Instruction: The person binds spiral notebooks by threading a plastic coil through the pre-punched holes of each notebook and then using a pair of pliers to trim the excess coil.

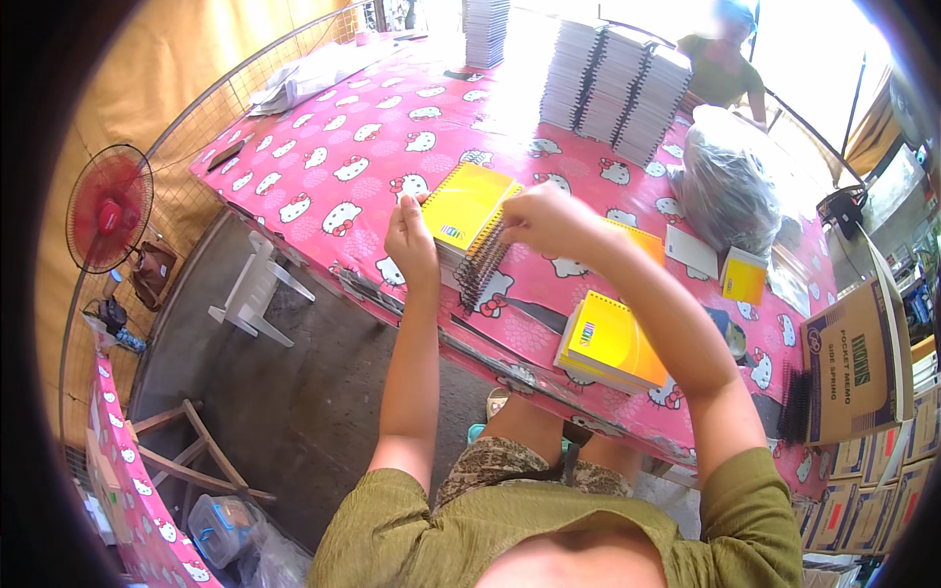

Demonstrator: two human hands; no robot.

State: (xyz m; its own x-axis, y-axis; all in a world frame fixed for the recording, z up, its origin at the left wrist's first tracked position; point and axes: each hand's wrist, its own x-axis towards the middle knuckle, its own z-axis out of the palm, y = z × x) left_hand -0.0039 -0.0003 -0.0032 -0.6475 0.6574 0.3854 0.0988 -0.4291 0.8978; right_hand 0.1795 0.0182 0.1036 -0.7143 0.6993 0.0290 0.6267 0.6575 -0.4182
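Note:
On the pink patterned tabletop stands a stack of yellow-covered spiral notebooks point(469, 204), its dark coils facing right. My left hand point(410, 235) is closed against the stack's left side, thumb up by the top cover. Across from it, my right hand point(551, 223) pinches at the coiled right edge; its fingertips are partly hidden. Nearer to me, a second pile of yellow notebooks point(616, 338) lies below my right forearm. More yellow covers point(639, 240) show behind that forearm, which hides part of them.
Tall stacks of spiral-bound pages point(613, 93) stand at the back, near another person point(725, 69). A bulky plastic bag point(730, 181), a small yellow notebook point(743, 277) and a cardboard box point(855, 358) are to the right. A red fan point(110, 209) and white stool point(260, 294) stand left.

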